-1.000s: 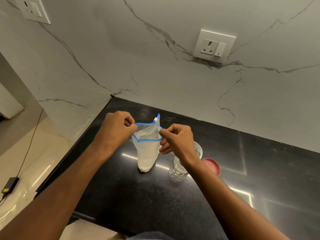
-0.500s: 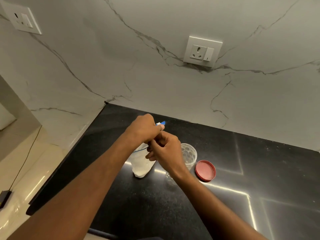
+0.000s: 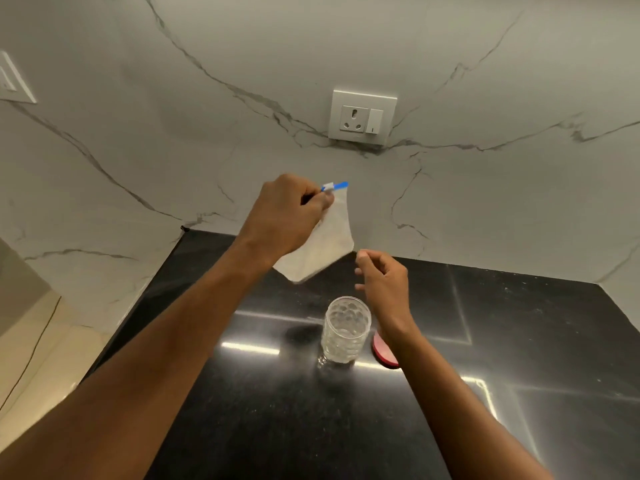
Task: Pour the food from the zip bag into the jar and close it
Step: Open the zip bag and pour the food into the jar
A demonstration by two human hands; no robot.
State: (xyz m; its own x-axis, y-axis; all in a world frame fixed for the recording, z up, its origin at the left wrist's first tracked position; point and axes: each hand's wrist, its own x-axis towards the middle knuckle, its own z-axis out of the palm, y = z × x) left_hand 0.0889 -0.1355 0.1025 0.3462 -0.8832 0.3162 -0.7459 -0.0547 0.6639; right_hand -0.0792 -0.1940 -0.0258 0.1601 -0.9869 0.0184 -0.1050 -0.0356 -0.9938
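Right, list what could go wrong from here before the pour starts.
1. The zip bag hangs from the left hand alone, by a grip at its top edge, well above the counter; if the grip slips, food may spill.
2. The jar is narrow and nobody holds it; the right hand is open above it, so a knock could tip it.
3. The red lid lies half hidden under the right wrist and could be swept aside.

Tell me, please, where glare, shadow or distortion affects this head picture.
Head view: bright strip reflections glare on the black countertop beside the glass jar; a soft shadow lies left of the jar; wide-angle distortion bends the countertop edges; the zip bag in the left hand looks slightly soft, as does the open right hand.
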